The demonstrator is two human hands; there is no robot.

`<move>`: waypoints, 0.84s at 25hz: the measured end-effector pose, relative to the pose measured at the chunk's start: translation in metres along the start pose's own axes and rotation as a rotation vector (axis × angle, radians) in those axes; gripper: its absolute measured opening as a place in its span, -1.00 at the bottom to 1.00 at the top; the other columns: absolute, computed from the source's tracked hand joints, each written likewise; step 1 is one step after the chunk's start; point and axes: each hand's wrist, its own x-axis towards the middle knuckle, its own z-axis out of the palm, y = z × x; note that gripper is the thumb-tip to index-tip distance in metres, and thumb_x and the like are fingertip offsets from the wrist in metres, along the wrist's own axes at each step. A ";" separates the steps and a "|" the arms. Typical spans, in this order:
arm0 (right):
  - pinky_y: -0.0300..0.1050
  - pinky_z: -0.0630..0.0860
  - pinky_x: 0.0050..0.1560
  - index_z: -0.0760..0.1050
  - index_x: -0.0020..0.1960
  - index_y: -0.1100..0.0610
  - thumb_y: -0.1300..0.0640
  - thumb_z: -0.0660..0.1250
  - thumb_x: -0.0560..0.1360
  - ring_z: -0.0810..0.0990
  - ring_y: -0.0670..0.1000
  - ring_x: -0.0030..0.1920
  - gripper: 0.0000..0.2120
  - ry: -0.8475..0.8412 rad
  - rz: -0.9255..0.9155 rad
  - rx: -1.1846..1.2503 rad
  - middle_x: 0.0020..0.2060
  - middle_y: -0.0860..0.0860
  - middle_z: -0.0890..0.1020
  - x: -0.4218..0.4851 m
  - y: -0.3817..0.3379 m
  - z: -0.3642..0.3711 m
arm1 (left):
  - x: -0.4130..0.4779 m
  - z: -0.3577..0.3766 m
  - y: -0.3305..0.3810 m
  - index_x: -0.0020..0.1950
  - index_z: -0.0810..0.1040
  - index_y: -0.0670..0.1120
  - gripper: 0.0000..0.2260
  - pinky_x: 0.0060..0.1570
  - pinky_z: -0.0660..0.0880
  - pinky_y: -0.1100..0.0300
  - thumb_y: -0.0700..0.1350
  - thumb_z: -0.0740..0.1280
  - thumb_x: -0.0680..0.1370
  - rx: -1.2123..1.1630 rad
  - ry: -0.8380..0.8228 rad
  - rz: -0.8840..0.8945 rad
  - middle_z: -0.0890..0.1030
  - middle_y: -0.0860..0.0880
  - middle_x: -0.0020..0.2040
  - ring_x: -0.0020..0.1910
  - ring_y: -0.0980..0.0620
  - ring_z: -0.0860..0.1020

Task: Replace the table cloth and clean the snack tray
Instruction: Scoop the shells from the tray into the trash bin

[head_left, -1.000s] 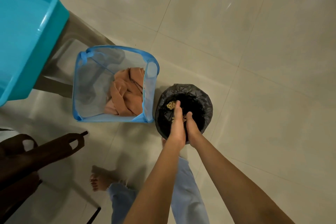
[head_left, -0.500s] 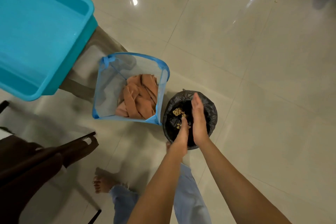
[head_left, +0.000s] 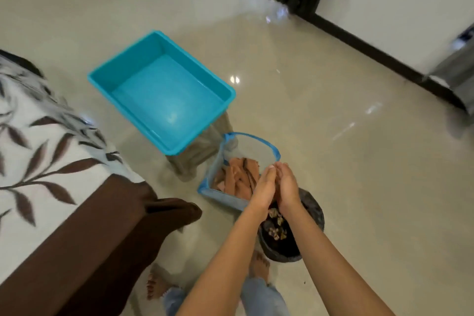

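Bin [head_left: 311, 209], black liner, sits on floor [head_left: 359, 161] right by person's feet, w/ tan snack crumbs [head_left: 275, 228] piled inside; the snack tray itself isn't in view, so can't say where it is. Both hands hang just above bin's far rim, palms pressed together: left hand [head_left: 264, 187] & right hand [head_left: 288, 185] flat, fingers straight, gripping nothing I can see, though a crumb between palms would be hidden. Change vs a sec ago: hands were down over the bin mouth, now lifted & closed palm to palm, and view has swung up to take in more room. Reads as crumb dump finished, hands brushed off; probably tray wipe or cloth comes next. Touching bin on its left: blue mesh hamper [head_left: 246, 151] w/ orange-brown cloth [head_left: 238, 177] bundled in it, likely the old table cloth, already off. Beyond hamper, turquoise tub [head_left: 159, 95] rests on a stool [head_left: 200, 151], nothing in it. Far left, table w/ leaf-print cloth [head_left: 38, 136] on top and a brown cloth [head_left: 102, 238] hanging off the edge; can't tell which is the new one.
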 end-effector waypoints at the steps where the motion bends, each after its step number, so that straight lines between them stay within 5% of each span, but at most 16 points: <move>1: 0.01 0.50 0.07 0.43 0.30 0.25 0.00 0.13 0.63 0.57 0.18 0.16 -0.60 -0.023 -0.048 0.018 0.16 0.19 0.58 -0.011 -0.012 0.023 | -0.016 -0.015 0.019 0.29 0.45 -0.01 -0.70 0.37 0.35 -0.01 0.06 0.11 0.64 0.022 0.029 0.041 0.47 0.02 0.23 0.24 0.04 0.45; 5: 0.05 0.47 0.27 0.46 0.28 0.17 0.10 0.14 0.61 0.54 0.07 0.21 -0.70 -0.200 -0.178 0.000 0.19 0.08 0.57 -0.079 -0.058 0.126 | -0.072 -0.130 0.065 0.48 0.27 -0.08 -0.60 0.36 0.34 0.07 -0.04 0.18 0.65 0.076 0.189 0.280 0.44 -0.01 0.33 0.29 0.02 0.44; 8: -0.14 0.45 -0.01 0.46 0.13 0.10 0.15 0.14 0.62 0.50 0.05 0.09 -0.83 -0.345 -0.265 -0.122 0.07 0.11 0.53 -0.138 -0.090 0.198 | -0.135 -0.232 0.087 0.47 0.28 -0.09 -0.58 0.17 0.40 0.13 -0.05 0.21 0.63 0.074 0.347 0.338 0.50 -0.03 0.15 0.10 0.04 0.49; 13: 0.17 0.50 0.15 0.51 -0.10 0.04 -0.11 0.16 0.40 0.59 0.18 0.02 -0.73 -0.566 -0.407 -0.530 -0.13 0.07 0.60 -0.208 -0.083 0.341 | -0.240 -0.396 0.088 0.51 0.23 -0.05 -0.51 0.36 0.33 0.04 0.02 0.23 0.61 0.022 0.646 0.396 0.38 -0.06 0.41 0.38 -0.04 0.37; 18: 0.03 0.51 0.09 0.50 0.10 0.08 -0.09 0.24 0.42 0.56 0.04 0.01 -0.66 -0.720 -0.452 -0.756 -0.02 0.04 0.59 -0.263 -0.049 0.441 | -0.293 -0.515 0.046 0.43 0.34 -0.07 -0.53 0.17 0.39 0.11 0.03 0.32 0.56 -0.101 0.910 0.361 0.44 -0.01 0.36 0.27 0.00 0.43; 21: -0.03 0.50 0.13 0.46 0.20 0.09 0.03 0.23 0.54 0.52 0.01 0.09 -0.74 -0.792 -0.482 -0.919 0.05 -0.01 0.53 -0.292 -0.018 0.488 | -0.313 -0.579 0.015 0.46 0.27 -0.09 -0.49 0.29 0.37 -0.02 0.01 0.31 0.56 -0.140 1.109 0.168 0.40 -0.12 0.38 0.32 -0.14 0.39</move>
